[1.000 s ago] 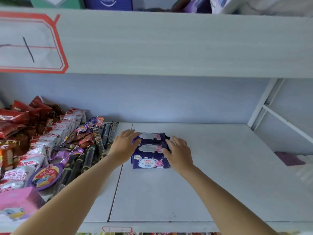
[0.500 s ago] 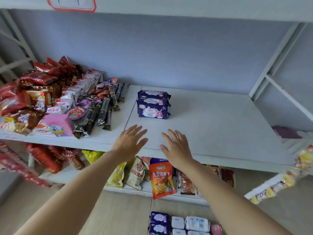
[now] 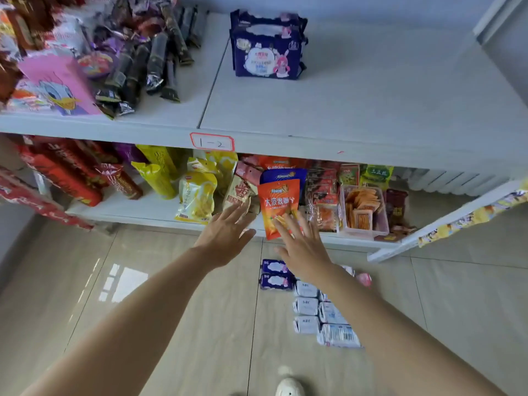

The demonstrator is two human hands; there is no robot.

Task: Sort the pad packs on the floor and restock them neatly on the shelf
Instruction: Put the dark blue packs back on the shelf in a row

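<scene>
**Both hands hanging open between shelf and floor**

The person is holding the left hand and the right hand out in front of the lower shelf, fingers spread and straight, each grip wide open and holding nothing. Both hands are hovering side by side, apart from each other, above the beige tiled floor.

On the white upper shelf, a stack of dark purple pad packs with a pink rabbit print is standing alone, just right of the seam between the boards. A heap of dark wrapped snack sticks and a pink cartoon-duck box are lying well to its left. A red-bordered label reading 1-2 is sitting on the shelf edge.

Down on the floor, 2 more purple pad packs are lying beside a cluster of white pad packs, partly hidden by the right forearm. An orange crisp bag is leaning out from the lower shelf, just behind the right fingertips. A white shoe is showing at the bottom.
</scene>
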